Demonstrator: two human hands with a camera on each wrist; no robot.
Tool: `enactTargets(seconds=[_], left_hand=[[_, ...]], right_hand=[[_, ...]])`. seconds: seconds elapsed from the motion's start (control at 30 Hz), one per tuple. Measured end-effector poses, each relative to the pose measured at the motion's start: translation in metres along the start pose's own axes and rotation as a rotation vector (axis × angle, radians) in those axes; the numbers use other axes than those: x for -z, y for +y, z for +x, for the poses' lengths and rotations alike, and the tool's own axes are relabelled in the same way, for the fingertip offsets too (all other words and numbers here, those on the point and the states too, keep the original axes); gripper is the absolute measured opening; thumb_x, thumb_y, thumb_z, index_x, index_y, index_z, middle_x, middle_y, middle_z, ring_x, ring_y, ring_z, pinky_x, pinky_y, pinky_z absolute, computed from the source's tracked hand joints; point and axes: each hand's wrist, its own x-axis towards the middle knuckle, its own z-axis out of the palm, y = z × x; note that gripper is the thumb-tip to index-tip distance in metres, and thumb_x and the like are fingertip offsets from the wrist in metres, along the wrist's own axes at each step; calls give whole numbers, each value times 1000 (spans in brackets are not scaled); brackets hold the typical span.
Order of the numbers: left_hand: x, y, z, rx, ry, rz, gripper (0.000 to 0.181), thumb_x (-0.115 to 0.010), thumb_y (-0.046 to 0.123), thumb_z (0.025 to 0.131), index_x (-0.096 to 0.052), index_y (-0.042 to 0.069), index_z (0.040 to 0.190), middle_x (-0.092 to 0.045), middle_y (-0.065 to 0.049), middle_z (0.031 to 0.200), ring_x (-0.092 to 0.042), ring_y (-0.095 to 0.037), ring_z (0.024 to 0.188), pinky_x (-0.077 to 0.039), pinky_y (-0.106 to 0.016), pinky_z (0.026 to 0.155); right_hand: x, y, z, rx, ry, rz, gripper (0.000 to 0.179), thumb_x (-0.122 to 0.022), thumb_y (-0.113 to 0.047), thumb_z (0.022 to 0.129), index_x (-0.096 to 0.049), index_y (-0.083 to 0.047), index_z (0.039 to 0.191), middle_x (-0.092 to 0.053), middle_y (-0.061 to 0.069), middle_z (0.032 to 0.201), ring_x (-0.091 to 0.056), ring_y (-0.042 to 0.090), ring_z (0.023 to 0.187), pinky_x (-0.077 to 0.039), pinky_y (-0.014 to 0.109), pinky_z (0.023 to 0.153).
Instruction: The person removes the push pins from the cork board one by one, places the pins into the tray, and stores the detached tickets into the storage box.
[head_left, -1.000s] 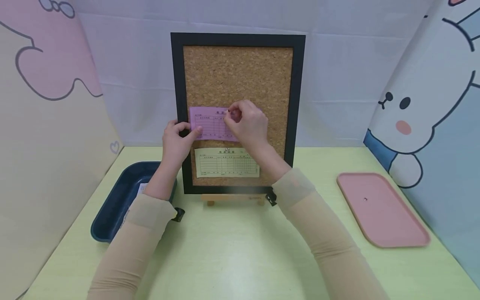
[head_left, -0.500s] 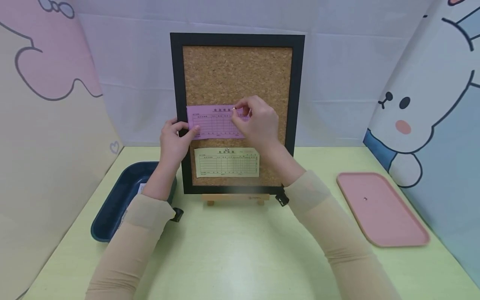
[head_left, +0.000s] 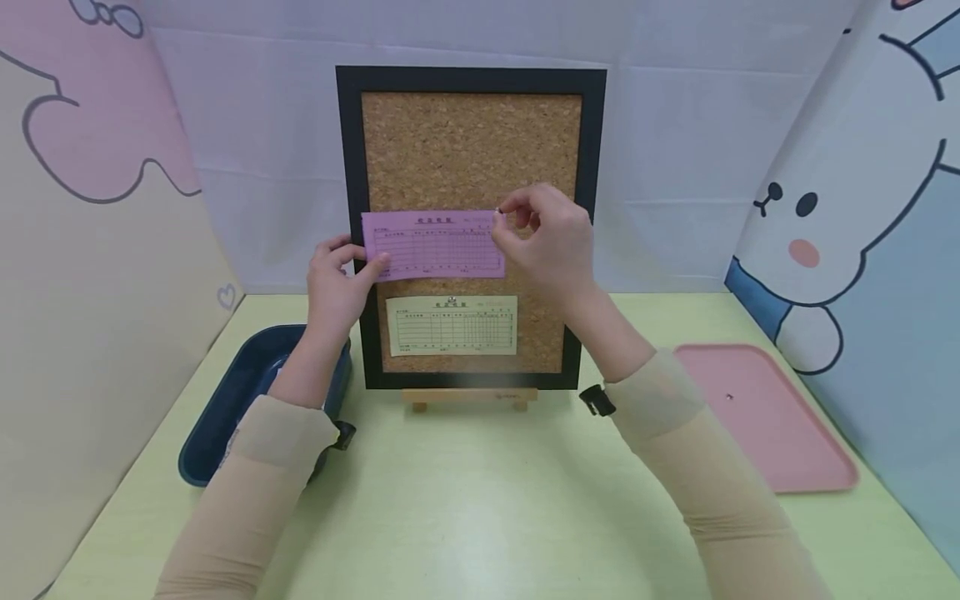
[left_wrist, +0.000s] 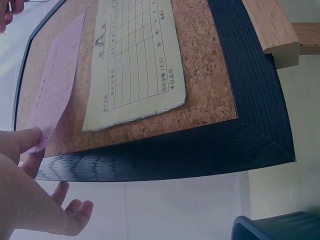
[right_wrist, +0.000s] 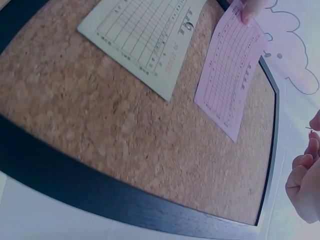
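My left hand (head_left: 335, 283) pinches the left end of a purple receipt slip (head_left: 438, 246) between thumb and fingers. The slip lies in front of the cork board (head_left: 472, 150); in the left wrist view the pink-looking slip (left_wrist: 59, 82) stands partly off the cork. At the slip's upper right corner, my right hand (head_left: 551, 237) pinches a small pushpin (head_left: 498, 212); its thin shaft shows in the right wrist view, where that hand (right_wrist: 306, 175) is apart from the slip (right_wrist: 230, 70). Below, a pale yellow receipt slip (head_left: 452, 333) hangs by a pushpin (head_left: 452, 299) at its top middle.
The board's black frame (head_left: 472, 79) stands on a small wooden easel (head_left: 468, 395). At left on the table is a dark blue tray (head_left: 197, 450), partly behind the left arm. A pink tray (head_left: 787, 433) at right bears one tiny shiny pin (head_left: 730, 397).
My right hand has moved right and slightly up with the pushpin, from the slip's upper middle to its right end. My left hand and the purple slip have shifted a little left.
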Motion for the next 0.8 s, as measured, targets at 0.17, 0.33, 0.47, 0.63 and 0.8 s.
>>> enactTargets(seconds=[0.17, 0.33, 0.47, 0.63, 0.8], left_hand=[[3, 4, -2, -21, 15, 0, 40, -66, 36, 88, -63, -3, 92, -39, -11, 143, -30, -29, 134, -31, -48, 105], [7, 12, -5, -44, 26, 11, 38, -66, 34, 88, -63, -4, 91, -39, -11, 141, -31, -28, 133, -33, -47, 104], [10, 16, -8, -67, 41, 20, 38, -65, 32, 89, -63, -5, 94, -41, -12, 137, -32, -27, 130, -34, -46, 100], [14, 18, -11, -115, 55, 41, 38, -65, 33, 89, -64, -4, 96, -45, -12, 127, -38, -25, 119, -36, -38, 90], [17, 18, -15, -171, 72, 65, 33, -64, 31, 90, -66, -1, 97, -53, -12, 110, -46, -23, 103, -33, -32, 80]], right_hand=[[12, 5, 1, 38, 6, 5, 8, -64, -7, 82, -66, 1, 83, -60, 11, 72, -50, 17, 65, -39, 24, 60], [27, 7, 1, 16, -37, -32, 11, -65, -10, 83, -66, 2, 83, -60, 11, 71, -49, 18, 64, -38, 24, 60], [38, 8, 2, -24, -66, -50, 12, -65, -10, 83, -66, 2, 84, -59, 12, 71, -48, 19, 63, -36, 23, 61], [52, 9, 0, -32, -68, -55, 11, -65, -8, 82, -66, 3, 84, -59, 12, 71, -47, 18, 63, -36, 22, 60], [67, 12, -1, -51, -74, -77, 12, -65, -10, 83, -66, 3, 84, -58, 12, 69, -45, 19, 62, -33, 21, 60]])
